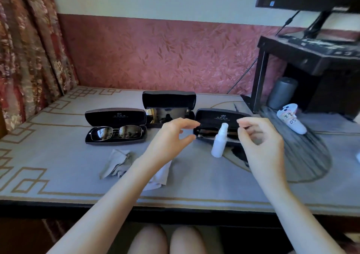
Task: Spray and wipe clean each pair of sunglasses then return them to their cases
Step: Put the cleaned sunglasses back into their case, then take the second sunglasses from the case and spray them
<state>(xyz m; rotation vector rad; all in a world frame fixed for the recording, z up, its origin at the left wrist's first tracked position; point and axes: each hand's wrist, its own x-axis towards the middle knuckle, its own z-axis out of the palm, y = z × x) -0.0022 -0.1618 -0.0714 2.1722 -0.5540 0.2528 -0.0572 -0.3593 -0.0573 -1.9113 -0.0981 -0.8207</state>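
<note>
Black cases (115, 115); white spray bottle (219, 143); grey cloth (115, 163); floral red curtain (29, 43).

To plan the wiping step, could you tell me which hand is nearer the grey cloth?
Left. The left hand hovers right of the grey cloth; the right hand is farther right, beyond the bottle.

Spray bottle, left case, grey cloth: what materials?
Spray bottle: likely plastic, matte opaque white. Left case: rigid dark shell, faint sheen, printed logo inside lid; probably plastic or leatherette. Grey cloth: soft fabric, crumpled folds, probably microfibre.
</note>
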